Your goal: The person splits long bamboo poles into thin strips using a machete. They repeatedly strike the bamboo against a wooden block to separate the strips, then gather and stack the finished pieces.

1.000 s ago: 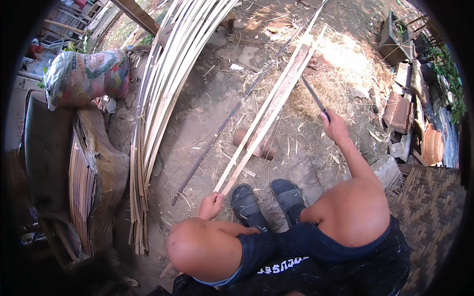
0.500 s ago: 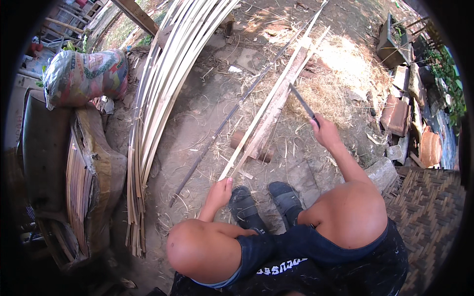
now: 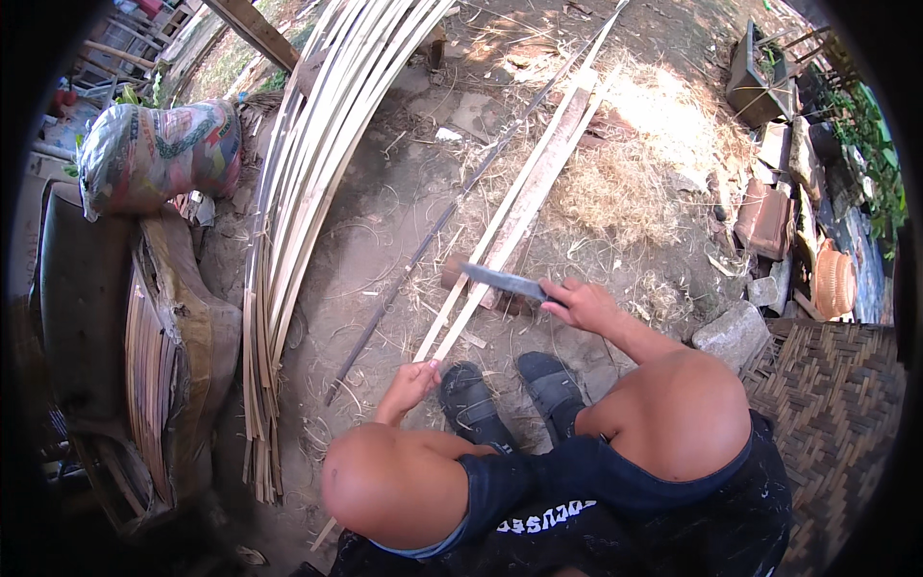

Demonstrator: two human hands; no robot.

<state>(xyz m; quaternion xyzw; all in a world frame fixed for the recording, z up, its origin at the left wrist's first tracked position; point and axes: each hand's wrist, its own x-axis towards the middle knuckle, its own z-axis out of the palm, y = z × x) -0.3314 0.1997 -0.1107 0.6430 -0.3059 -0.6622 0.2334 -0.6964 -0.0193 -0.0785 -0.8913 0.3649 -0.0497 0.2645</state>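
The left hand (image 3: 411,377) is clenched round the near end of a long bamboo slat (image 3: 519,207), low down between the knees and just beside the dark shoes (image 3: 510,396); the right hand (image 3: 577,303) grips the handle of a flat-bladed knife (image 3: 505,282), whose blade lies crosswise over the slat a little way up from the left hand.

To my eye the work is paring the slat, and doing it well looks to depend on three points — the left hand pinning the slat so it cannot twist, the blade meeting the edge at a shallow angle, and the cut running away from the body and from the left fingers, which sit close to the blade's path. A short wooden block (image 3: 461,276) seems to lie under the slat near the knife, so pressing down there should steady the cut.

The slat is pale, thin and straight, several strips lying side by side, and it runs from the left hand diagonally up and to the right across the dirt ground (image 3: 385,231). Whether the blade is touching the slat or is just above it I cannot tell.

Round about: a big curved stack of finished strips (image 3: 317,163) to the left, a woven mat (image 3: 827,385) at right, a stuffed sack (image 3: 159,154) at upper left, then pale shavings (image 3: 615,192) — scattered under the slat's far part.
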